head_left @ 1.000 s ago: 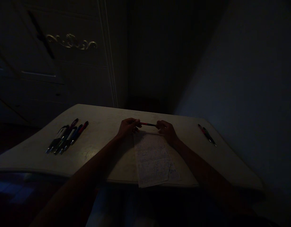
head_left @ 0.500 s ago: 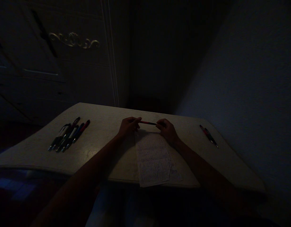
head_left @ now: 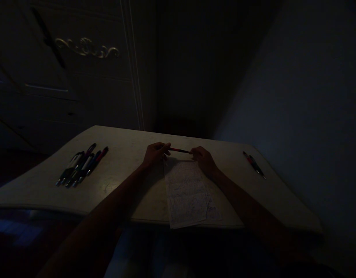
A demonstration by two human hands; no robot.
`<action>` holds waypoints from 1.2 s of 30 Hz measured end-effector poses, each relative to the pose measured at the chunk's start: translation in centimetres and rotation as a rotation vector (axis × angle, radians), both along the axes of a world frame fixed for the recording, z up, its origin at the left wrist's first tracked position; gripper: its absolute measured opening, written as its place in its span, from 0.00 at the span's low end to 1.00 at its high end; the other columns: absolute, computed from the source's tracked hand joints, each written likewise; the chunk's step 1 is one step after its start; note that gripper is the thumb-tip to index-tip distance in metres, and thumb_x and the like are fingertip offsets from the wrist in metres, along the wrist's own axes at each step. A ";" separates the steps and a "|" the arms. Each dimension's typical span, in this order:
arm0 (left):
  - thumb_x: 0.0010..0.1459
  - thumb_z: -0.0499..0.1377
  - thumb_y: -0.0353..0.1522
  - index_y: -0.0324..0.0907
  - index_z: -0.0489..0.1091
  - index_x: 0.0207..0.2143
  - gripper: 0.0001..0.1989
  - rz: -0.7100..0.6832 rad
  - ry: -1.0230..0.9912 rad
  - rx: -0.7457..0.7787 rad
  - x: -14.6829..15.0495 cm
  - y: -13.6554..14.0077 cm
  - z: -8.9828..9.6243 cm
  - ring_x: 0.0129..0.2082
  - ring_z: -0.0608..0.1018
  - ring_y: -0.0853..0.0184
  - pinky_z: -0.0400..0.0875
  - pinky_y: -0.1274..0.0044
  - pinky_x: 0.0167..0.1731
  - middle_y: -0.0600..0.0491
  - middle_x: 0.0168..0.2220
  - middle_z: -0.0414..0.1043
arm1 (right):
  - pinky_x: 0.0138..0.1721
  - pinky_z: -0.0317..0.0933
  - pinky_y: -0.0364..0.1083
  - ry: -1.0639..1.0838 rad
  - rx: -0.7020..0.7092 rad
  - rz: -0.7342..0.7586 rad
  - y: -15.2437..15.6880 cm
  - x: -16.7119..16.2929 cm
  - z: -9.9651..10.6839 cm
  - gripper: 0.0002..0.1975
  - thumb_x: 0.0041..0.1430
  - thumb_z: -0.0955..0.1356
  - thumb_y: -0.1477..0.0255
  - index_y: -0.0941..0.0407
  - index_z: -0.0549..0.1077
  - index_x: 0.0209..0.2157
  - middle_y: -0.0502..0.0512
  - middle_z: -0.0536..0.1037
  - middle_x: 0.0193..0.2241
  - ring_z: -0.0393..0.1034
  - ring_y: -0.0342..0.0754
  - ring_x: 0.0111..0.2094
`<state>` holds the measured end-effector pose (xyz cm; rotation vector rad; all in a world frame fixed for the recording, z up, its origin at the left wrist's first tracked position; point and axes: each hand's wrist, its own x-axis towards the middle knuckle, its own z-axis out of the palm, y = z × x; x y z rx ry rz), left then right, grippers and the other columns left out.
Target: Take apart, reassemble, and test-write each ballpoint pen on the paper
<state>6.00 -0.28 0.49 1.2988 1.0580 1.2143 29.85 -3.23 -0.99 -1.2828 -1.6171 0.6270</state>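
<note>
A slim red and dark pen (head_left: 179,150) lies level between my two hands, just beyond the top edge of the paper. My left hand (head_left: 156,154) is closed, pinching the red end between thumb and fingers. At the dark end, my right hand (head_left: 203,157) is closed too, its fingertips on the tip. Below them rest some written-on paper sheets (head_left: 186,195), creased and overlapping, with the lower edge reaching the table's front edge. The dim light hides the pen's finer details.
On the left of the pale table (head_left: 122,139) lies a group of several pens (head_left: 81,166). Two more pens (head_left: 254,165) lie at the right. Behind stands a cabinet with an ornate metal trim (head_left: 86,47); a bare wall (head_left: 311,116) rises along the right side.
The view has shifted slightly, so everything sits a little further left. Both hands keep their hold on the pen, with hardly any other movement.
</note>
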 end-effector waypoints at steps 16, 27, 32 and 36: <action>0.46 0.68 0.55 0.39 0.74 0.24 0.27 -0.002 0.061 0.018 0.0 -0.3 0.4 0.16 0.71 0.71 0.62 0.78 0.17 0.49 0.22 0.76 | 0.44 0.64 0.51 0.035 0.010 -0.011 0.1 -0.2 0.3 0.10 0.51 0.72 0.63 0.55 0.75 0.32 0.53 0.77 0.33 0.71 0.50 0.36; 0.48 0.66 0.56 0.39 0.74 0.26 0.28 0.017 0.086 0.051 -0.2 -0.3 0.4 0.16 0.71 0.71 0.63 0.79 0.17 0.48 0.24 0.77 | 0.45 0.66 0.51 -0.096 0.108 -0.046 0.9 2.5 0.6 0.07 0.55 0.71 0.67 0.55 0.77 0.34 0.55 0.81 0.35 0.73 0.51 0.38; 0.49 0.66 0.54 0.39 0.73 0.24 0.26 0.031 0.104 0.054 -0.1 -0.3 0.5 0.16 0.71 0.71 0.63 0.79 0.17 0.48 0.23 0.77 | 0.47 0.66 0.51 -0.372 0.092 -0.085 1.8 6.2 0.3 0.06 0.55 0.69 0.77 0.56 0.79 0.32 0.58 0.82 0.36 0.75 0.51 0.39; 0.50 0.67 0.52 0.39 0.75 0.26 0.24 0.025 0.102 0.059 -0.1 -0.4 0.5 0.17 0.72 0.71 0.64 0.79 0.18 0.49 0.23 0.76 | 0.47 0.67 0.51 -0.509 0.014 -0.109 2.0 8.0 0.2 0.08 0.54 0.70 0.80 0.55 0.81 0.31 0.58 0.83 0.35 0.76 0.53 0.39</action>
